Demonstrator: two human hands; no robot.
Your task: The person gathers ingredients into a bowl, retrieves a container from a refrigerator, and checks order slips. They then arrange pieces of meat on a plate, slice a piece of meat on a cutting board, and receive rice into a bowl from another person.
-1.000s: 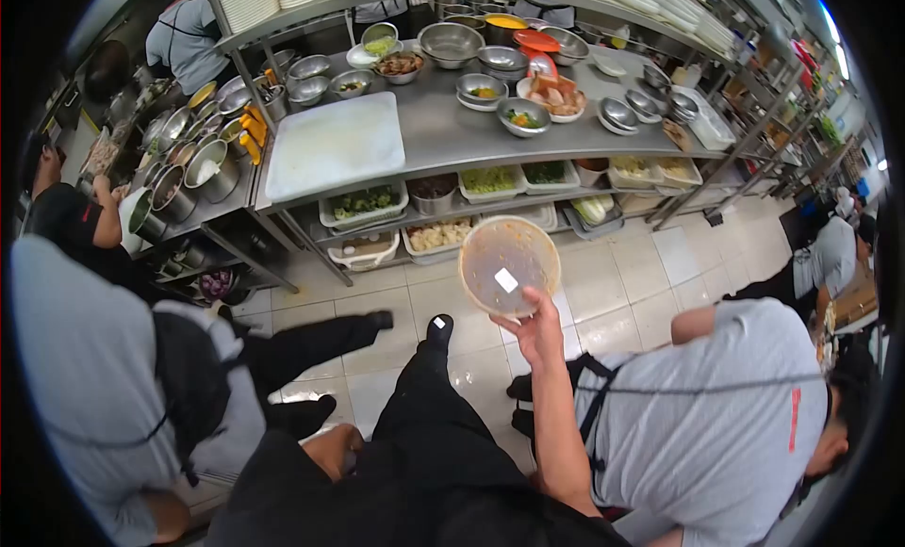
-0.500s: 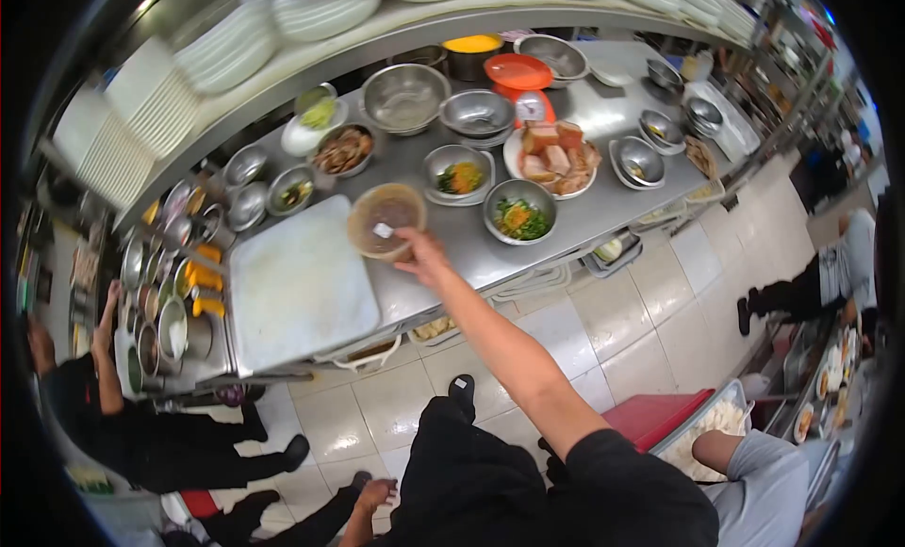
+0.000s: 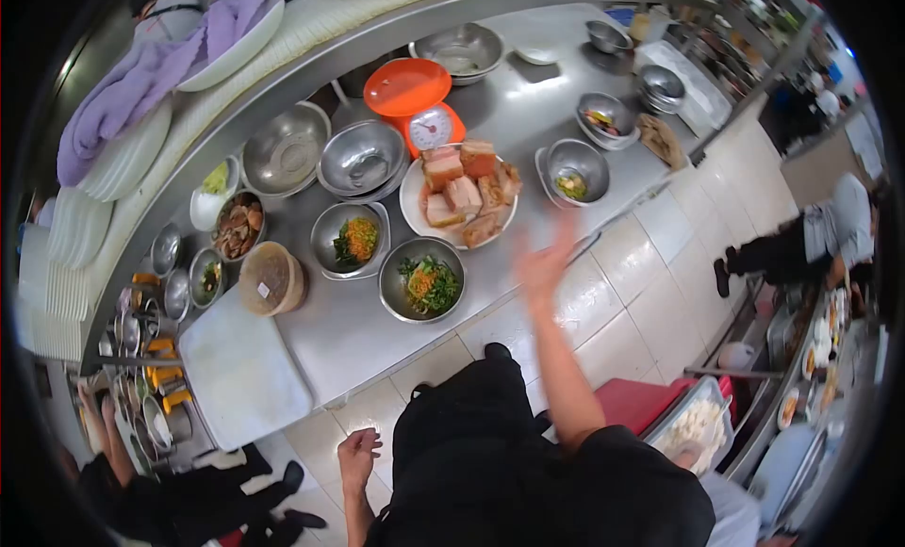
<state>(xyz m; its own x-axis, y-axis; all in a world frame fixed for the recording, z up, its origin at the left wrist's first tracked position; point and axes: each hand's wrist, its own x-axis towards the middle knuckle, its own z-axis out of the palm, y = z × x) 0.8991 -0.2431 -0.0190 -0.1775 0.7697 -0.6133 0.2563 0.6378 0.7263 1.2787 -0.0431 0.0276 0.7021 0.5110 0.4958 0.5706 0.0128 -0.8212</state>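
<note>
My right hand [image 3: 547,264] is raised over the counter's front edge, blurred by motion. Its fingers look stretched apart, with nothing seen in them. Nearest to it are a plate [image 3: 412,200] of thick pork belly chunks [image 3: 463,195] and a steel bowl [image 3: 577,168] with some yellowish food at its bottom. My left hand [image 3: 358,459] hangs low beside my leg, fingers loosely bent and apart, holding nothing. A brownish plastic tub [image 3: 272,278] stands by the white cutting board [image 3: 243,363]. Two steel bowls hold chopped greens with orange bits [image 3: 429,285] and a similar mix [image 3: 356,241].
An orange kitchen scale [image 3: 432,128] stands behind the pork. Other steel bowls [image 3: 363,161] line the counter's back. Above runs a shelf with stacked white plates [image 3: 80,231] and a purple towel [image 3: 156,76]. Co-workers are at left [image 3: 141,490] and right [image 3: 830,222]. A red lid [image 3: 636,406] is behind me.
My right hand has let go of the plastic tub, which now stands on the counter, and has moved right past the pork plate. The view has shifted right. My left hand's fingers are more bent.
</note>
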